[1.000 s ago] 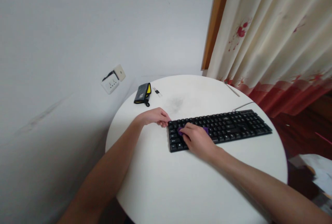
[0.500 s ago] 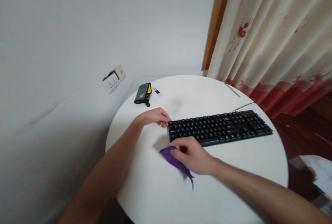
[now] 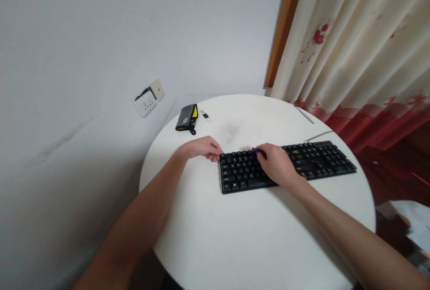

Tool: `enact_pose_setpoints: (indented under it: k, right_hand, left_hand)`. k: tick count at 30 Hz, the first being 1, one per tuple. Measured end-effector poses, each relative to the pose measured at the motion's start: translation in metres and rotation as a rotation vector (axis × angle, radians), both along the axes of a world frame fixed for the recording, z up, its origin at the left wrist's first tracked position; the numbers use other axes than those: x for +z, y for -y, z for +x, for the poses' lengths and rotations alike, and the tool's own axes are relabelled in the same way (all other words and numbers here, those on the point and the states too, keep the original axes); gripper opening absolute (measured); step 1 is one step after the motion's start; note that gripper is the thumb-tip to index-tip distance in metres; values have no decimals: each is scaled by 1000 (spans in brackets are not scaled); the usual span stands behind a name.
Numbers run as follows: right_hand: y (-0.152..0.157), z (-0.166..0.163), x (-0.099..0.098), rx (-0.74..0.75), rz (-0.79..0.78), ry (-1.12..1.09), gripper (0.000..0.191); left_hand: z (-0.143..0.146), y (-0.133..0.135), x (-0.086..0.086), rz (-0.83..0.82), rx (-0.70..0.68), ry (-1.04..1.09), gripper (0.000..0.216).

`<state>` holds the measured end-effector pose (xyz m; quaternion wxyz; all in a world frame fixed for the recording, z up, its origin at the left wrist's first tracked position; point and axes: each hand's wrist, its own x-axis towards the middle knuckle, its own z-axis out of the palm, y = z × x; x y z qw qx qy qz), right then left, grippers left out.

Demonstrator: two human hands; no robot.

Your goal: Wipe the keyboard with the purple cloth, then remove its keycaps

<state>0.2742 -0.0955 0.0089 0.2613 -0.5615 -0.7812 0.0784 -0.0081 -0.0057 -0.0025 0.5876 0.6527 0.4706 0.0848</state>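
Note:
A black keyboard [image 3: 237, 171] lies on the round white table [image 3: 215, 236]. At its far left corner, my left hand [image 3: 204, 148] has its fingers closed on the edge. My right hand [image 3: 276, 161] is over the middle of the keys, near the back row, with fingers closed on a purple cloth [image 3: 255, 150]. Only a small tip of the cloth shows; the hand hides the rest. The keyboard's cable [image 3: 319, 136] runs off from its back right side.
Toward the wall lie a grey folded cloth with yellow lining [image 3: 187, 118] and a small black item with thin prongs [image 3: 205, 115]. A dark smudge [image 3: 230, 130] marks the tabletop. A thin stick [image 3: 305, 115] lies by the curtain [image 3: 352, 57]. A socket [image 3: 145, 103] is on the left wall.
My right hand has moved with the purple cloth from the keyboard's near left corner up and right to the back row of keys. My left hand stays at the far left corner.

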Motion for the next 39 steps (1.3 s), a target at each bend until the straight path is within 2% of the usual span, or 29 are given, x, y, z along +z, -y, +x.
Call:
enact_pose_setpoints:
  k: [3, 9, 12, 14, 16, 19, 21, 25, 27, 29, 32, 35, 37, 39]
  right_hand:
    - [22, -30, -9, 187, -48, 3, 28]
    - [78, -68, -2, 825, -211, -79, 24]
    - [89, -71, 3, 961, -288, -175, 26]
    - [86, -69, 6, 935, -332, -272, 26]
    - [76, -64, 9, 828, -354, -389, 24]
    - [54, -47, 18, 557, -315, -542, 23]
    - [35, -28, 24, 344, -228, -622, 23]
    - [0, 23, 32, -103, 112, -487, 27]
    - [-14, 44, 29, -219, 203, -310, 27]
    - [-24, 54, 22, -288, 200, -145, 26]
    - [-27, 43, 5, -250, 64, 20, 24]
    - [-16, 12, -8, -96, -36, 57, 25]
    - [-1, -10, -11, 43, -49, 0, 26]
    - [18, -29, -11, 261, -90, -76, 26]
  left_hand:
    - [1, 0, 0, 0, -8, 10, 19]
    - [5, 4, 6, -2, 14, 3, 19]
    - [6, 5, 8, -1, 22, -5, 18]
    - [5, 5, 8, -1, 22, -4, 18]
    - [5, 5, 7, -4, 23, 1, 18]
    - [3, 3, 3, -10, 14, 11, 20]
    - [2, 2, 1, -6, 6, 16, 21]
    - [2, 1, 0, 3, 4, 9, 21]
    - [2, 1, 0, 5, 7, 1, 20]
    - [3, 1, 0, 6, 7, -3, 19]
    - [3, 1, 1, -1, 2, -3, 19]
    - [3, 2, 3, 0, 3, -8, 19]
    - [4, 2, 4, 1, 8, -12, 20]
    - [5, 3, 6, -1, 10, -10, 21]
